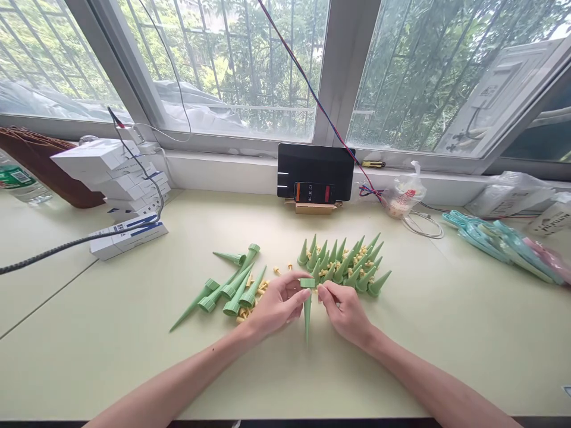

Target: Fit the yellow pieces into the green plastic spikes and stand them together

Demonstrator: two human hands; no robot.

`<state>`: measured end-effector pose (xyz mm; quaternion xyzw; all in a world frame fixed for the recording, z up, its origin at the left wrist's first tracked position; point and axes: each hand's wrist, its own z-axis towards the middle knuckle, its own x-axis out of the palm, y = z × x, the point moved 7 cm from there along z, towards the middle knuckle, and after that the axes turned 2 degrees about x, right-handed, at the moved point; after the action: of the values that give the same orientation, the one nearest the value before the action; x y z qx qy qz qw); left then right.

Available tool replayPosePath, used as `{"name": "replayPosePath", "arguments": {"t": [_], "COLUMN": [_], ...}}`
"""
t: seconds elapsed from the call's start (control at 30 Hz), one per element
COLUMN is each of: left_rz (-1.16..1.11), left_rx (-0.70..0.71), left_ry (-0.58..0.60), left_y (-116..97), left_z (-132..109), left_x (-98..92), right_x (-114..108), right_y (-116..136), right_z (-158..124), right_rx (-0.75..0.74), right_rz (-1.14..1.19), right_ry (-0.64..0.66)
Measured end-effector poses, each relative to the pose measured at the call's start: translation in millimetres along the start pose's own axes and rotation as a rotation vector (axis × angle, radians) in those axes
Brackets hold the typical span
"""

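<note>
Between my hands a green plastic watering spike (307, 312) points downward, its ribbed cap at the top. My left hand (282, 300) pinches it by the cap. Close to its right side, my right hand (343, 308) is closed with thumb and forefinger together; a small yellowish piece seems to be at the fingertips, mostly hidden. Left of my left hand lie several loose green spikes (238, 279) among small yellow plastic pieces (241, 320). Behind my right hand, several green spikes (352, 267) stand cap-down, tips up, with yellow pieces showing among them.
A phone (314, 192) leans against a black screen (289, 166) on a small cardboard stand. White boxes (129, 178) are stacked at the left, near a black cable (66, 244). At right lie a tied plastic bag (404, 193) and bluish plastic-wrapped items (495, 241).
</note>
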<state>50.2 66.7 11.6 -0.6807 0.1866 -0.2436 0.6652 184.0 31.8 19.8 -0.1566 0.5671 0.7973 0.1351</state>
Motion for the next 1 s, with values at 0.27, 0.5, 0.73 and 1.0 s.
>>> {"name": "replayPosePath", "arguments": {"t": [0.27,0.5,0.73,1.0], "left_rz": [0.173,0.299,0.126,-0.054], "left_rx": [0.101,0.126,0.062,-0.009], "left_ry": [0.055,0.040,-0.003,-0.055], "left_y": [-2,-5,-6,-5], "left_z": [-4,-6,-3,0], "left_x": [0.5,1.1,-1.9,-9.7], "right_x": [13,17,4,2], "right_y": [-19,-22,-8,-3], "right_z": [-6,-6,0,-1], "right_rx": [0.355,0.413,0.168,0.010], "right_rz": [0.376,0.478,0.123,-0.067], "right_ry": [0.091,0.131,0.016,0.061]}}
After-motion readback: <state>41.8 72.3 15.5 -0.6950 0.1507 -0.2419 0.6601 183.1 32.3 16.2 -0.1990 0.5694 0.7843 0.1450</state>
